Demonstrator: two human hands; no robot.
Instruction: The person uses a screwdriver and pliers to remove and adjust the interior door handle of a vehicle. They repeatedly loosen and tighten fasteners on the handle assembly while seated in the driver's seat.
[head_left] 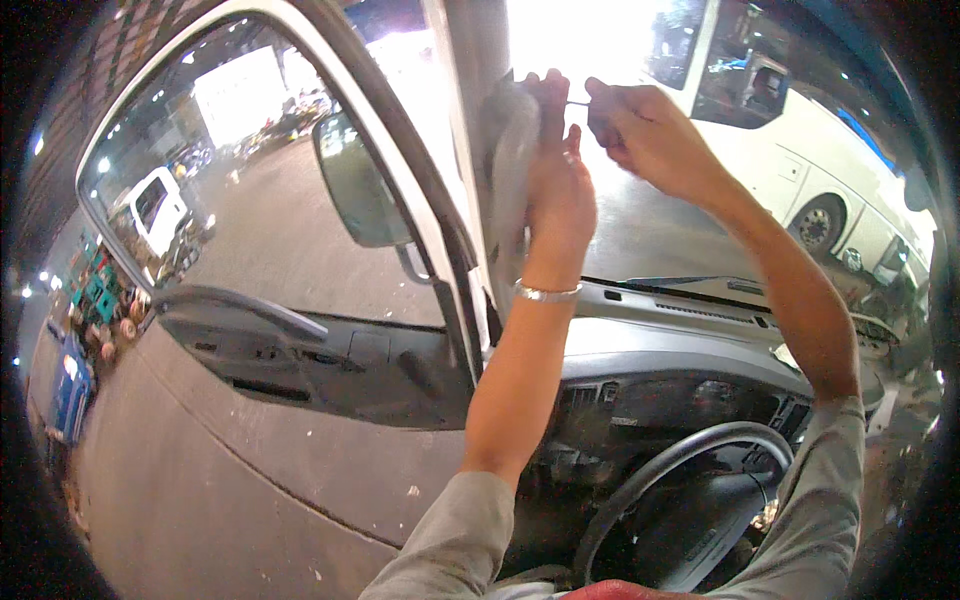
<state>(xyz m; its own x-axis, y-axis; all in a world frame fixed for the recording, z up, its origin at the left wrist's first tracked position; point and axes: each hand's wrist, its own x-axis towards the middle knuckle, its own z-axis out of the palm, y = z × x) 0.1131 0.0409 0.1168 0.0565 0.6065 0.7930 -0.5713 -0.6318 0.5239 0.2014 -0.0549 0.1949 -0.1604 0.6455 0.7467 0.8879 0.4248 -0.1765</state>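
My left hand (558,180) is raised at the windscreen pillar (462,120) of a vehicle cab, against a grey grab handle (506,200). Its fingers bend at the handle's upper end, with the little finger slightly apart and the thumb hidden. A metal band circles that wrist. Just to the right, my right hand (630,130) has curled fingers round a thin dark rod-like tool (578,102), which points toward the left hand's fingertips. Where the rod ends is hidden.
An open door (390,370) with a mirror (355,180) is at left. Below my arms are the dashboard (660,350) and steering wheel (650,460). A white bus (770,165) stands beyond the windscreen, with workshop clutter and a blue vehicle (60,385) at far left.
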